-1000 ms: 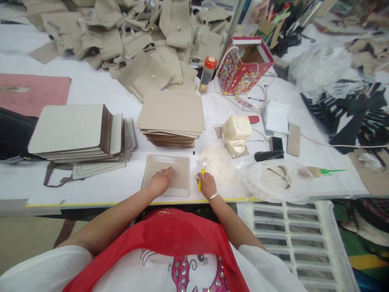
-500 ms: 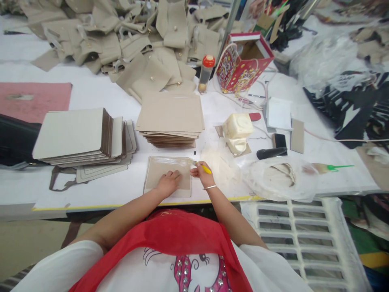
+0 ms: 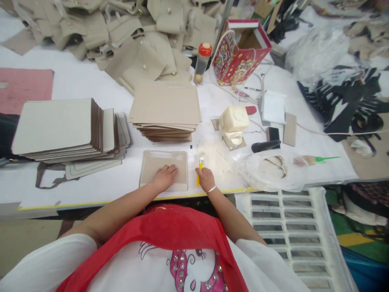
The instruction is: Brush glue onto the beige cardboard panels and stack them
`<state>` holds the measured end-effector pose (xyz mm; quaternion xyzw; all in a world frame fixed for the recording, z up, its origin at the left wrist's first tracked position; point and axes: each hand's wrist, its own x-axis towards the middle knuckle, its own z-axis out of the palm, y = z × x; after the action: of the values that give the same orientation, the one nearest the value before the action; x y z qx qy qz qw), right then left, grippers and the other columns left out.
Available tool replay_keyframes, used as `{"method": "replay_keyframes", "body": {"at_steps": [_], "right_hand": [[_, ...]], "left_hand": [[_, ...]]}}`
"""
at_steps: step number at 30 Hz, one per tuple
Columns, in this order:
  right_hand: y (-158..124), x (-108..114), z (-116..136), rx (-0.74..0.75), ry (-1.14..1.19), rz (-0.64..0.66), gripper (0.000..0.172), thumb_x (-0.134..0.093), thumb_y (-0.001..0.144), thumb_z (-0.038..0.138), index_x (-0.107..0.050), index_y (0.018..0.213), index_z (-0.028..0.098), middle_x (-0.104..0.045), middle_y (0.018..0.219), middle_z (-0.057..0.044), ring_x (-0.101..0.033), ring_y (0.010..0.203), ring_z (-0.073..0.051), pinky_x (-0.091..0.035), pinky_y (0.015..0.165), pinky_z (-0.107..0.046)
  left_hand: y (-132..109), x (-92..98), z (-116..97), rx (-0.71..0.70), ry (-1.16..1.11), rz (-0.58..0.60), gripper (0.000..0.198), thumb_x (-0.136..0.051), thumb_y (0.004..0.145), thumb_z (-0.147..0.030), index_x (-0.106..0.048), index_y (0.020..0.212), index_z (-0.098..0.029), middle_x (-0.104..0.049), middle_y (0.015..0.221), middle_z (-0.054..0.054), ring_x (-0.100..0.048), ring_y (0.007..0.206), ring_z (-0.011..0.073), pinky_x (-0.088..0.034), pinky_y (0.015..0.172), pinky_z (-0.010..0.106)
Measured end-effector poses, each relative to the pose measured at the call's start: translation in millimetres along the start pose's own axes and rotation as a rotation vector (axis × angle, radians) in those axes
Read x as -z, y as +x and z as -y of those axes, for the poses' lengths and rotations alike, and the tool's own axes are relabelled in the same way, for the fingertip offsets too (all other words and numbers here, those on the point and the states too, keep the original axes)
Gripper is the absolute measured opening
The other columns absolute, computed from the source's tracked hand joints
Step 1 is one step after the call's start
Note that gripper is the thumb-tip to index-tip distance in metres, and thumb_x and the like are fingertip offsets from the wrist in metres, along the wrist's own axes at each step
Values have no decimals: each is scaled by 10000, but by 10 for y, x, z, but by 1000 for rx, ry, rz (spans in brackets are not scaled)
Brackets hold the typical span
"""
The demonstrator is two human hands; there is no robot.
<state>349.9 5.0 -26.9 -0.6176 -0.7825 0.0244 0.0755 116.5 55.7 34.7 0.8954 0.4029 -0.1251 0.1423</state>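
Note:
A beige rectangular panel lies flat in front of me, with a wet, shiny band along its far edge. My left hand rests on it, fingers stretched out and pressing on the surface. Just right of the panel, my right hand is closed around the yellow handle of a small brush. The brush's pale bristles point away from me, beside a patch of dried glue on the table.
Behind the panel stands a stack of beige sheets; a stack of edged panels sits left. A cream plastic container, a black-handled tool and a plastic bag lie right. A red gift bag and a red-capped bottle stand farther back.
My right hand has drawn the brush off the panel's far right corner, to the right and nearer me, turning its bristles away. My left hand stays on the panel. The whole view has shifted slightly.

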Motion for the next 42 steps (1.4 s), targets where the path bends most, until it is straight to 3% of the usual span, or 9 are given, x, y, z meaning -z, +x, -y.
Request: {"method": "replay_keyframes", "body": {"at_steps": [8,16,20,22,25,27,30,37,42], "right_hand": [[-73,97,23,81,53,-54,246,-428,875,293,-565,1025,154,-537,832,-89,-438,843,-210,-346,743,-319],[-146,-19,36,-28,152,-44,221,-363,870,153,-568,955,147,-522,694,-60,-463,720,-183,-386,684,-306],[-64,291,76,-292,529,-85,211,-419,868,288,-476,1036,173,-589,815,-52,-559,769,-175,-442,713,-304],[-6,544,89,-336,728,-73,258,-450,851,329,-428,1072,197,-604,847,-36,-589,769,-164,-460,715,-298],[86,894,83,-297,865,-69,274,-474,836,354,-413,1062,211,-614,848,-29,-605,772,-157,-471,729,-297],[128,1038,73,-294,848,-97,264,-478,831,365,-418,1038,212,-617,841,-30,-611,775,-160,-475,734,-302],[137,1088,71,-275,777,-138,311,-510,807,389,-408,1038,208,-606,920,-60,-614,819,-173,-485,732,-309],[140,947,68,-321,486,-267,206,-441,846,361,-454,955,187,-590,793,-45,-591,717,-161,-476,672,-294],[266,1134,-93,-317,304,-401,173,-438,857,347,-479,908,187,-572,787,-45,-567,730,-159,-468,694,-293]], "left_hand": [[18,27,16,-37,7,7,444,-553,770,-286,-467,1191,-172,-421,1288,111,-424,1050,264,-438,805,349],[-19,56,6,-10,-32,35,491,-550,766,-263,-432,1232,-163,-377,1346,127,-425,1108,271,-425,861,375],[67,176,-74,-44,-251,-120,597,-536,765,-221,-335,1325,-174,-287,1421,119,-408,1171,259,-389,926,376],[208,265,-155,-112,-459,-181,648,-538,754,-213,-292,1354,-194,-275,1429,110,-453,1139,218,-406,908,334],[489,380,-287,-143,-786,-106,550,-558,725,-242,-446,1259,-172,-525,1227,105,-586,852,152,-462,758,269],[645,420,-359,-97,-948,-16,343,-551,718,-269,-612,1028,-135,-656,871,55,-577,658,124,-457,642,237],[748,422,-435,-18,-1143,41,211,-525,714,-287,-646,772,-124,-575,565,-7,-523,528,101,-413,523,204],[665,355,-505,47,-1259,50,213,-587,669,-328,-629,715,-125,-510,510,-35,-464,468,78,-353,464,184],[637,173,-477,137,-1190,207,196,-617,647,-327,-605,613,-134,-515,479,-33,-465,459,90,-353,473,201]]}}
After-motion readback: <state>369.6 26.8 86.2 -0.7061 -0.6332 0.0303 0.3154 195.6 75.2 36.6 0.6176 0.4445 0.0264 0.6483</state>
